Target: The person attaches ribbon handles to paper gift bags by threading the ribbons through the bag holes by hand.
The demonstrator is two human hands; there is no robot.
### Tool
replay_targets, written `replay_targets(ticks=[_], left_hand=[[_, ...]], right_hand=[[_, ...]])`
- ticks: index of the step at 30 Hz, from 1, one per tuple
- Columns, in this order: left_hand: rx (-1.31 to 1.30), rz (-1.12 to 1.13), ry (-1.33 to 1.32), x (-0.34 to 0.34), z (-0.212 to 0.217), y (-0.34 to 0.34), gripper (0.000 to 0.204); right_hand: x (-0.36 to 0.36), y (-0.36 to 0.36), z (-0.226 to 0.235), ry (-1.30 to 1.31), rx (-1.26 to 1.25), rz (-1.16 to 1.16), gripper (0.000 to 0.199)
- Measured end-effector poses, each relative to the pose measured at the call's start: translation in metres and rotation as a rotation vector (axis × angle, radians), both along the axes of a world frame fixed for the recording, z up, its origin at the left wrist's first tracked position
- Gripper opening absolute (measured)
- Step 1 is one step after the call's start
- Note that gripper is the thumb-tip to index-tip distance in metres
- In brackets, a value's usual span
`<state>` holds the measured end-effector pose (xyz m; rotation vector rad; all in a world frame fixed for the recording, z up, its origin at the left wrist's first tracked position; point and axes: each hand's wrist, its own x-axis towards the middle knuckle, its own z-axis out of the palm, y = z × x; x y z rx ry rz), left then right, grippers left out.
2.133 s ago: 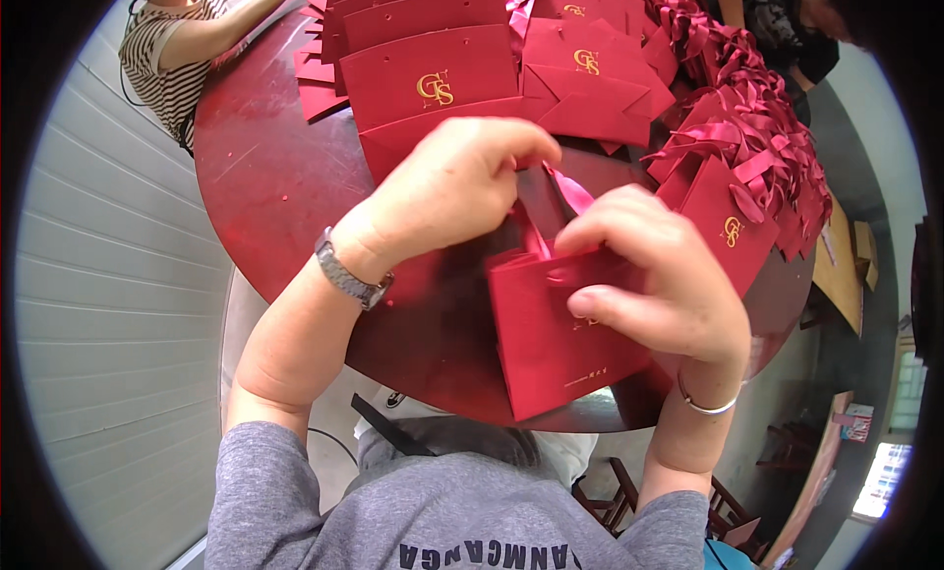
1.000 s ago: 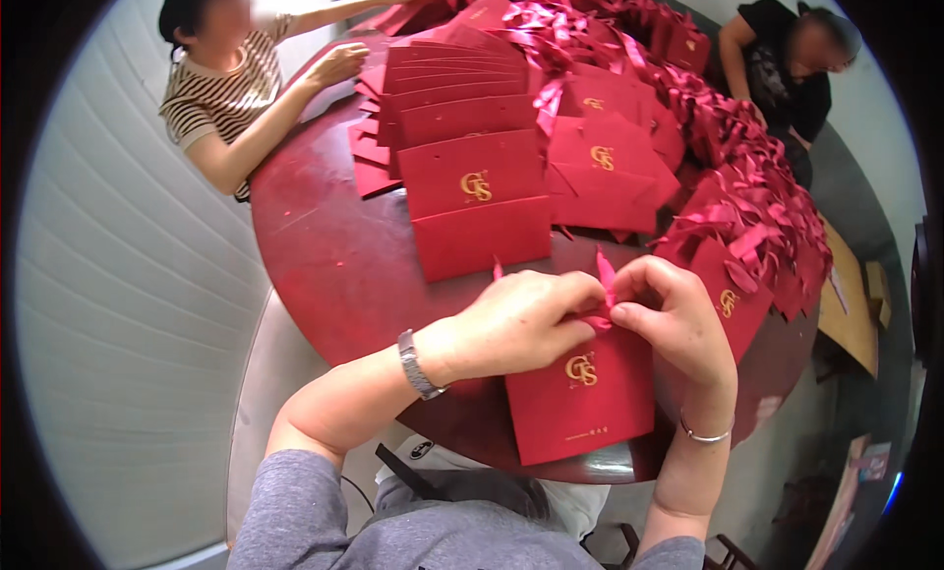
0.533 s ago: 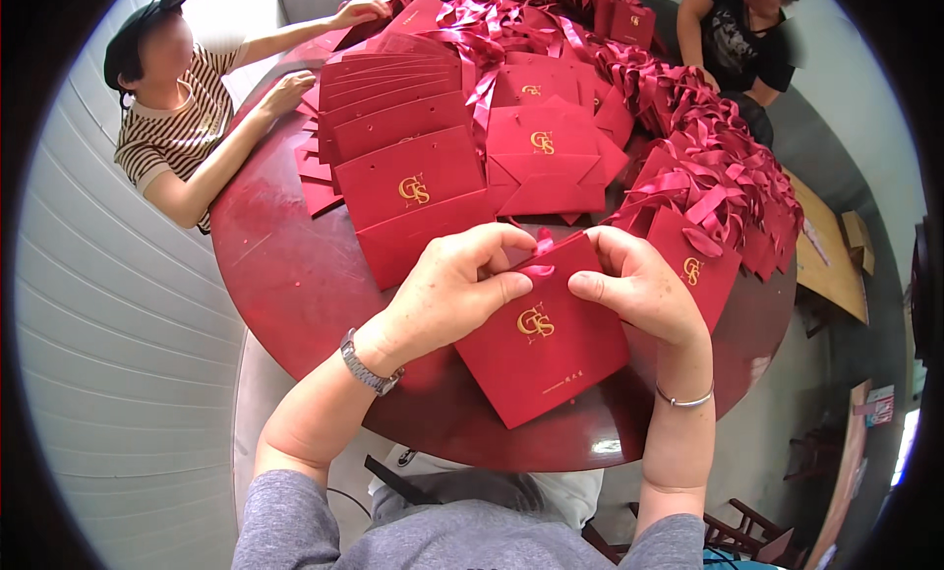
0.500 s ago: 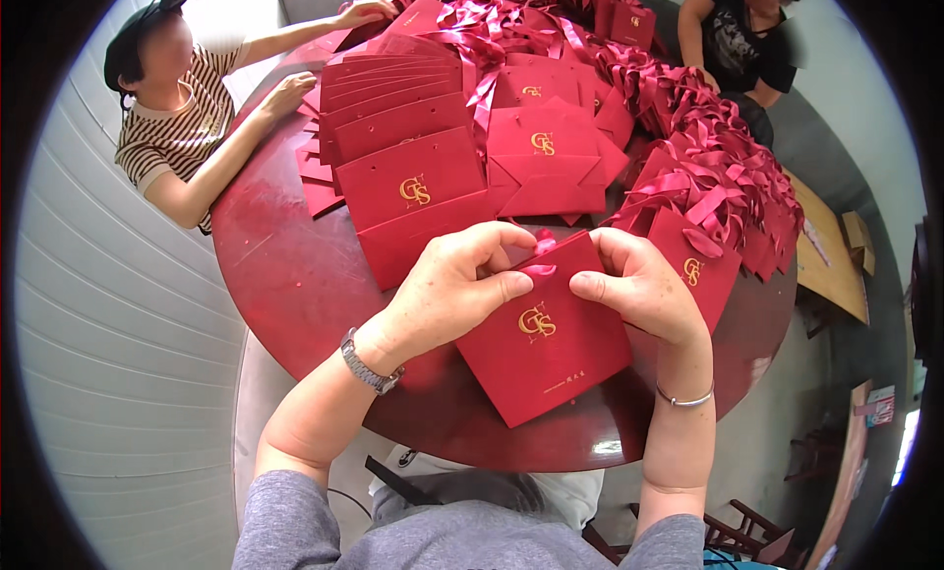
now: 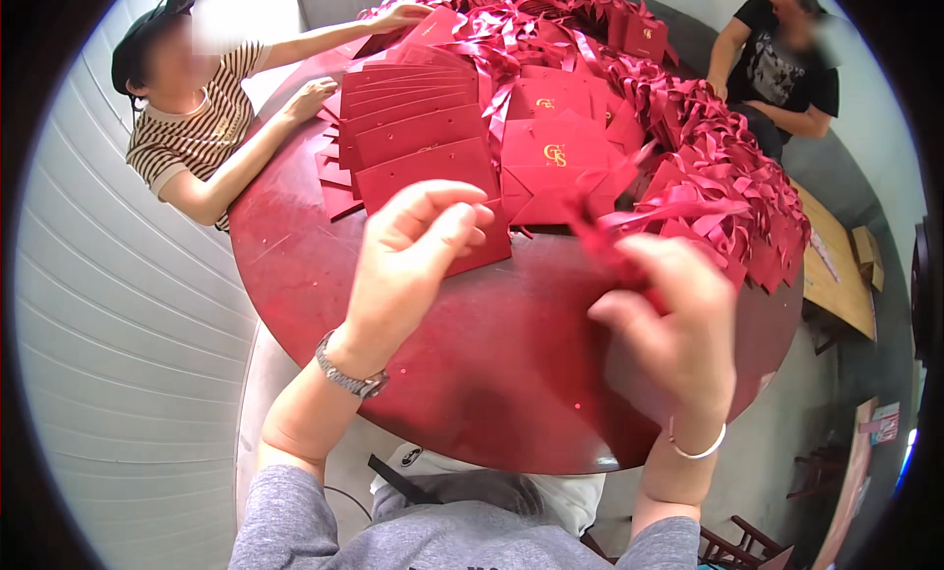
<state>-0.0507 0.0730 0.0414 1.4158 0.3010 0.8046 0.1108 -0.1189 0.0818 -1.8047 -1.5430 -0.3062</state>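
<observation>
My left hand (image 5: 408, 245) is raised in front of a fanned stack of red paper gift bags (image 5: 423, 167). Its fingers are loosely curled with the thumb against them, and nothing shows in them. On the right, my right hand (image 5: 674, 324) is smeared by motion. Between its thumb and fingers is the blurred dark red of a gift bag (image 5: 629, 275), largely hidden by the hand. Pink-red ribbon (image 5: 678, 214) trails above that hand, beside the ribboned bags (image 5: 747, 201) heaped at the right. A flat red bag with a gold emblem (image 5: 556, 162) lies beyond my hands.
The round, dark red table (image 5: 472, 373) carries more ribboned bags along its far side. A person in a striped shirt (image 5: 202, 127) reaches in at the left; another in black (image 5: 782, 68) is at the far right. A wooden side table (image 5: 836, 265) stands at right.
Both hands held a bag between them half a second ago; now they are apart. The right hand has moved right with the blurred bag, and the left hand has come away leftward and up.
</observation>
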Motion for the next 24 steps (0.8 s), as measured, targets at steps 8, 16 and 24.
replay_targets(ticks=[8,16,24], left_hand=[[0.173,-0.027,-0.428,-0.033,0.066,-0.044,0.021],[0.107,-0.193,-0.539,-0.055,0.059,-0.051,0.012],[0.08,-0.177,-0.555,-0.066,0.048,-0.057,0.01]], right_hand=[[0.008,0.005,-0.013,0.361,0.054,0.116,0.015],[-0.024,-0.01,-0.004,0.471,0.522,0.156,0.026],[0.016,-0.154,0.021,0.357,0.716,0.535,0.04]])
